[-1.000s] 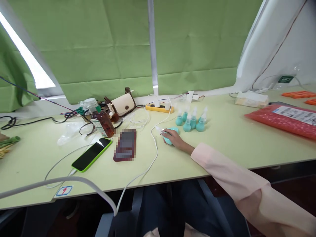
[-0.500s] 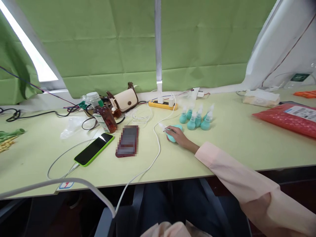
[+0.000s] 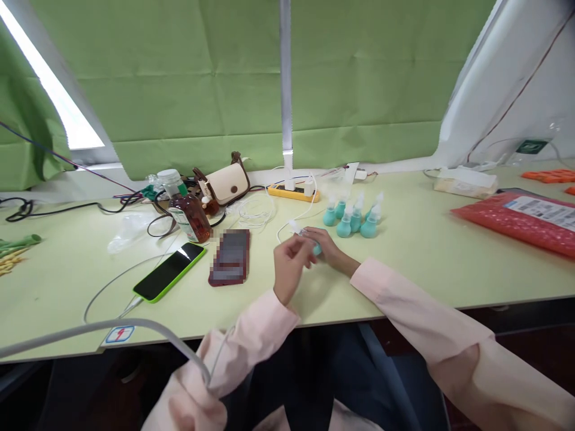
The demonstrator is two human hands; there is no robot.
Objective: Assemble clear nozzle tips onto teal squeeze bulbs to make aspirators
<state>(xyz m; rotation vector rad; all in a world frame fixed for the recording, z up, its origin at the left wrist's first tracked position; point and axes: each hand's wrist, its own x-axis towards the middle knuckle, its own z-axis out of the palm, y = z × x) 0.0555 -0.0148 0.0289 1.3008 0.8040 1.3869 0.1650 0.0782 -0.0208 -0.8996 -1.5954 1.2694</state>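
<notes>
My right hand (image 3: pixel 324 244) is closed around a teal bulb nasal aspirator (image 3: pixel 317 249) whose clear nozzle (image 3: pixel 294 226) points up and to the left. Most of the bulb is hidden by my fingers. My left hand (image 3: pixel 290 260) meets it from the near left side, thumb and fingers curled in a pinch at the aspirator; the exact contact is partly blurred. Several more teal aspirators (image 3: pixel 344 226) with clear tips stand upright in a group just beyond my right hand.
Left of my hands lie a red-cased phone (image 3: pixel 229 257) and a green-cased phone (image 3: pixel 169 272). Behind them are a bottle of brown liquid (image 3: pixel 191 215), a cream bag (image 3: pixel 227 182) and a yellow power strip (image 3: pixel 291 192). A red package (image 3: pixel 516 218) lies at right.
My left hand has come into view from below and reached the aspirator. My right hand still holds it in about the same place. The view has shifted slightly.
</notes>
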